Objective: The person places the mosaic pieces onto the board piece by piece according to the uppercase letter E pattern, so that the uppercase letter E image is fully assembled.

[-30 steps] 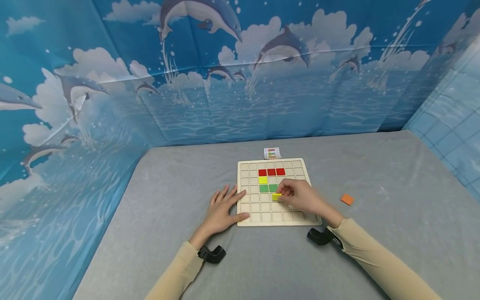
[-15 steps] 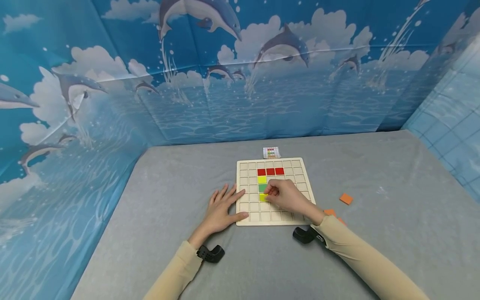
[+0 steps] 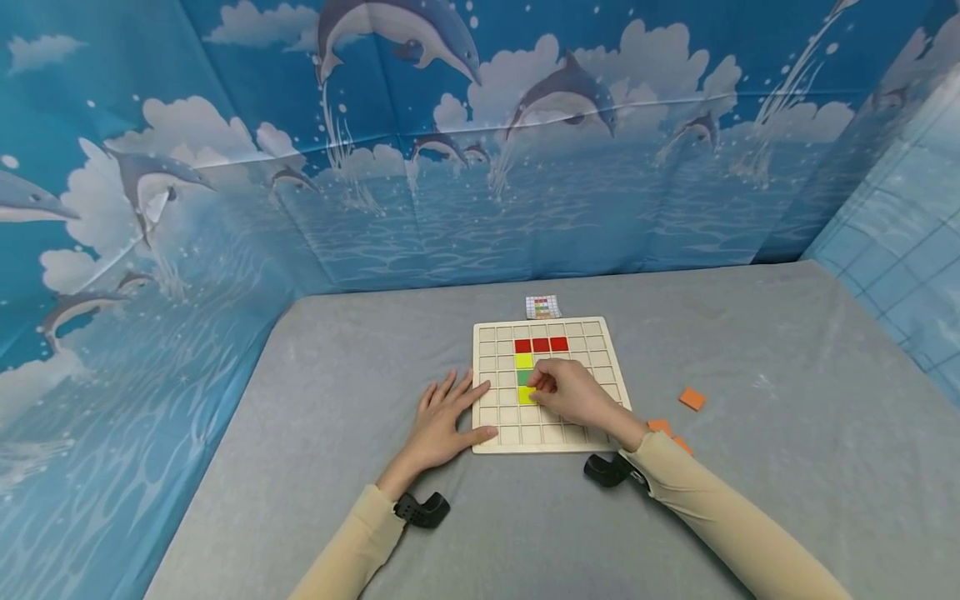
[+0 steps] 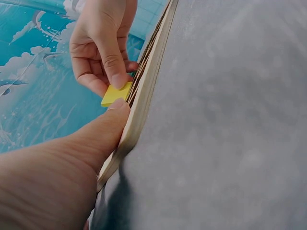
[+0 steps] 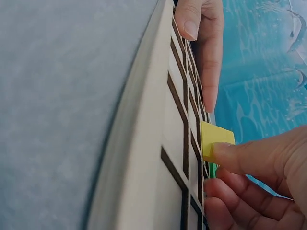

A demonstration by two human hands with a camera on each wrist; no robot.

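My right hand [image 3: 573,390] pinches a yellow square tile [image 5: 216,139] between thumb and fingers. One side of this tile meets the grid of the wooden board [image 3: 510,434], while it tilts up on the other side in the right wrist view. Just beyond it a green tile [image 3: 523,377] lies in the grid, partly covered by my fingers. Farther up the same column are another yellow tile [image 3: 523,361] and a row of red tiles [image 3: 541,345]. With fingers spread, my left hand [image 3: 442,423] rests at the board's left edge, thumb and a fingertip on its rim.
Several orange tiles [image 3: 693,399] lie on the grey cloth right of the board, some partly behind my right sleeve. A small printed card [image 3: 542,307] with a coloured grid sits behind the board. A dolphin-print curtain [image 3: 450,217] hangs past the table's far edge.
My right hand has moved left across the board with the yellow tile, from beyond the green tiles to the column below the first green one. The left hand has stayed in place.
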